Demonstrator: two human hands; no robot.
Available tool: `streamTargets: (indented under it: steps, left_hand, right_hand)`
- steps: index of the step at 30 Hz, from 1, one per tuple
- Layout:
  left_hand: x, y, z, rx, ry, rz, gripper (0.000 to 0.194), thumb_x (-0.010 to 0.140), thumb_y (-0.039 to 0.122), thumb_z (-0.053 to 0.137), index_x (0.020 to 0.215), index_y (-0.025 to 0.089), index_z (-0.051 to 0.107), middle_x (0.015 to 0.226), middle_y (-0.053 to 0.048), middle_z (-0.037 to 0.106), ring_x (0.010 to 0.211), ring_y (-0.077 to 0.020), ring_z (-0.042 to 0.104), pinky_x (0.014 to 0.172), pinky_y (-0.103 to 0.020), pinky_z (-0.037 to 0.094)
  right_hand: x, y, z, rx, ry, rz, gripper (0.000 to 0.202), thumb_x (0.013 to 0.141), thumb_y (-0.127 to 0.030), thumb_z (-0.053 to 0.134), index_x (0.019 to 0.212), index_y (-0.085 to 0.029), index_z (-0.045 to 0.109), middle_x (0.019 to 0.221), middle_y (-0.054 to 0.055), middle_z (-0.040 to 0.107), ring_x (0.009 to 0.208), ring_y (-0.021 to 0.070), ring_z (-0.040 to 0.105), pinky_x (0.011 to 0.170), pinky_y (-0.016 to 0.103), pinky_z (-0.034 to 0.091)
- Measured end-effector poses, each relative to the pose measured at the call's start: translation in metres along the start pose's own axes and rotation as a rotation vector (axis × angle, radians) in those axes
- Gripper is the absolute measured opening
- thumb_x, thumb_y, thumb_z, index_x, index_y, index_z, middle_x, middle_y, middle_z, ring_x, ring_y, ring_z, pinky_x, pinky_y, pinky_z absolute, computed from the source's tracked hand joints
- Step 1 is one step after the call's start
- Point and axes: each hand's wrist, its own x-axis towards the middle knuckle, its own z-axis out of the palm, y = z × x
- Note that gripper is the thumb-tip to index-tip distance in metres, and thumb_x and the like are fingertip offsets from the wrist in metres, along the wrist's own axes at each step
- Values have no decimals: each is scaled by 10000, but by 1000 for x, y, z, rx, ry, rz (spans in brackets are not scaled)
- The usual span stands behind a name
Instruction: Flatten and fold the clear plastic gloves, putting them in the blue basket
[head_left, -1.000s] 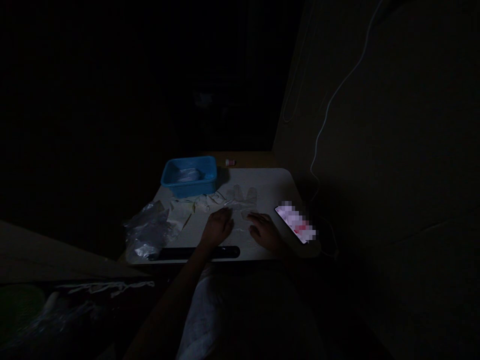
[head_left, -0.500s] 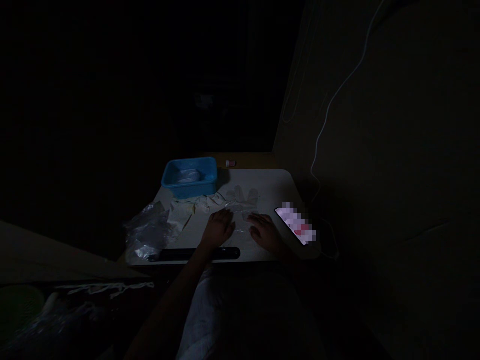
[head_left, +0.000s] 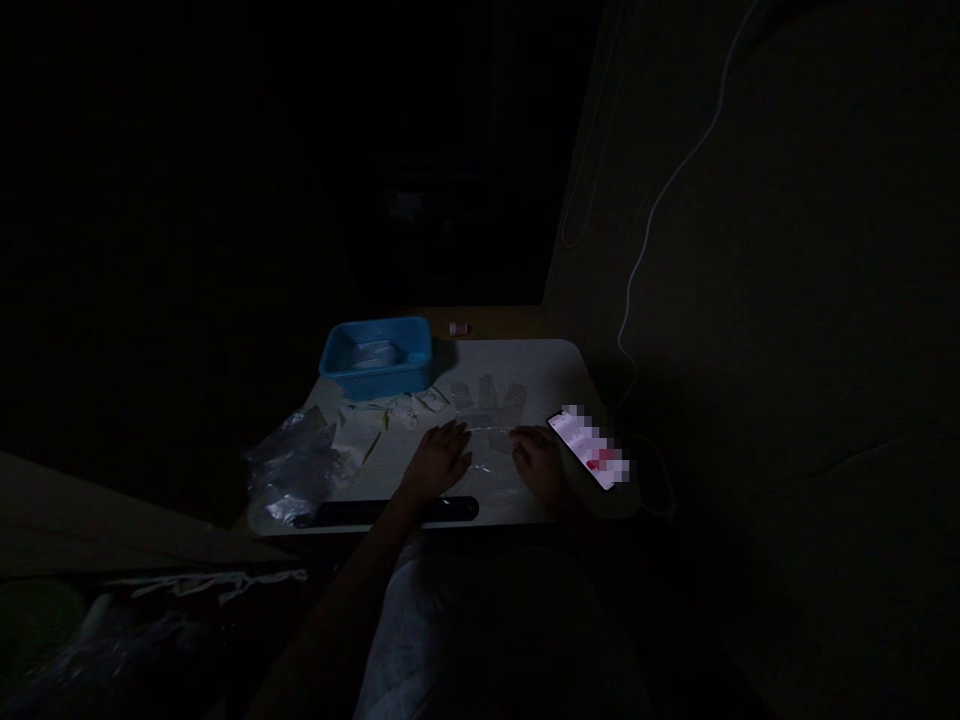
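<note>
A thin see-through plastic glove (head_left: 487,402) lies on the white table (head_left: 525,358), its fingers spread and pointing away from me. On the glove's left side rests my left hand (head_left: 438,460), palm down with its fingers apart. My right hand (head_left: 537,462) lies at the glove's right edge, fingers loosely bent and apart, with nothing visible held in it. The scene is dim, and the glove's lower part is hard to make out between the hands.
A blue basket (head_left: 379,382) with pale plastic inside stands at the back left. Crumpled clear plastic (head_left: 291,470) and paper scraps (head_left: 409,408) lie left. A lit phone (head_left: 589,450) is at the right. A small cup-like item (head_left: 458,328) sits behind the table.
My right hand has moved slightly right, and the glove's fingers now look flatter and more spread. My left hand has barely moved.
</note>
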Motion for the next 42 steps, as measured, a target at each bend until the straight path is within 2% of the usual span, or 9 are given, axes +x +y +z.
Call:
streamTargets:
  steps: [7,11,15,23,29,34,38,42]
  left_hand:
    - [-2,-1,1,-38,-3,22,421,853,345,390,1213,154,494,1313,-118,470,1239,-246,386,993,-455,319]
    - [-2,-2,3,-40,-2,27,426,853,344,391,1220,152,487,1317,-127,464,1234,-252,393,992,-471,315]
    - [-2,-2,4,-26,0,25,431,856,353,386,1233,163,475,1327,-120,454,1234,-252,391,990,-466,318]
    - [0,-1,3,5,-37,22,464,859,363,385,1278,166,418,1368,-125,399,1261,-246,357,995,-470,305]
    - [0,-1,4,-6,26,31,473,882,386,333,1302,173,385,1402,-126,344,1268,-228,345,991,-436,316]
    - [0,-3,7,-13,24,26,453,881,383,337,1268,164,429,1373,-131,389,1255,-234,363,1000,-453,308]
    - [0,-3,6,-55,79,38,456,881,371,344,1287,173,404,1377,-124,385,1254,-218,365,987,-423,342]
    - [0,-2,4,-96,134,24,413,875,330,361,1237,160,462,1313,-125,465,1213,-218,418,961,-406,386]
  right_hand:
    - [-1,11,6,71,20,168,304,728,-110,396,907,-173,634,924,85,652,878,200,586,822,360,465]
    - [-1,12,8,58,20,168,354,732,-110,398,1012,-175,605,1031,94,632,986,215,560,887,387,441]
    - [1,10,13,-15,-12,145,430,754,-116,409,1169,-158,513,1196,115,559,1140,227,483,960,416,376]
    - [6,2,13,-174,-128,151,477,777,-170,448,1243,-70,434,1271,192,489,1187,271,442,986,445,319]
    - [3,5,14,-117,-53,150,486,783,-164,430,1265,-107,417,1279,168,487,1195,257,436,981,449,338]
    - [2,9,16,-88,-39,159,481,773,-147,419,1252,-109,438,1271,162,496,1193,261,438,981,454,352]
    - [-1,15,18,-20,6,153,501,758,-126,411,1258,-138,437,1272,137,497,1197,250,436,984,451,368]
    - [-2,18,18,50,37,157,471,747,-123,406,1210,-157,486,1214,124,541,1142,241,483,962,447,403]
